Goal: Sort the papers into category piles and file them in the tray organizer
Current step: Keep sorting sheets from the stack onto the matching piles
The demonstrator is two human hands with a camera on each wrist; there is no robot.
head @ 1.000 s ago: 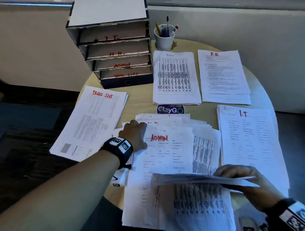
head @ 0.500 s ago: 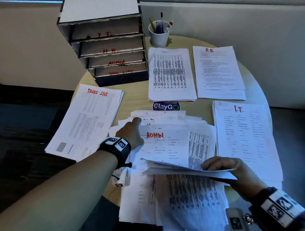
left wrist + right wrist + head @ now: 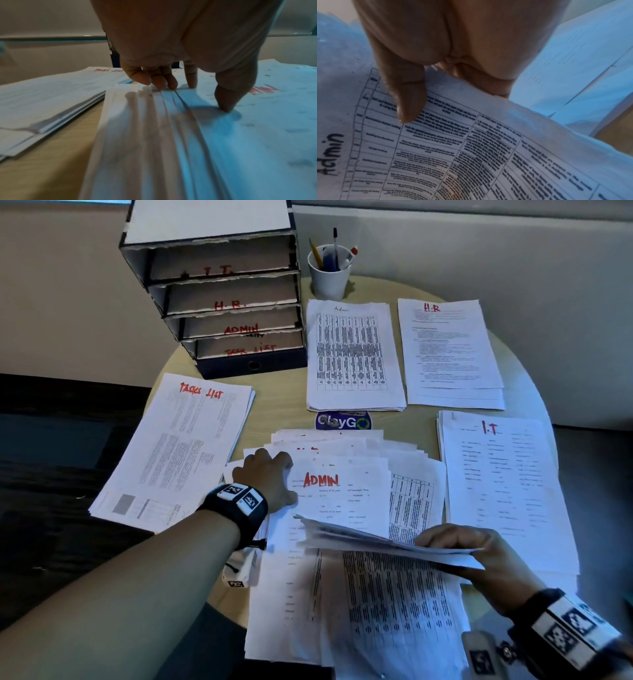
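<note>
Head view: left hand, fingers straight, pressing fanned papers at left edge. Right hand pinching lifted Admin sheet. Bare table between piles.

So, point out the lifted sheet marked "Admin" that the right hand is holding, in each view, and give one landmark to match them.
Head: the lifted sheet shows edge-on, low and right of centre, pinched by the right hand.
Left wrist: not in it.
Right wrist: it fills the lower half, table grid up, thumb on top.
Shared landmark: the I.T pile, the pale sheets at upper right in the right wrist view.
</note>
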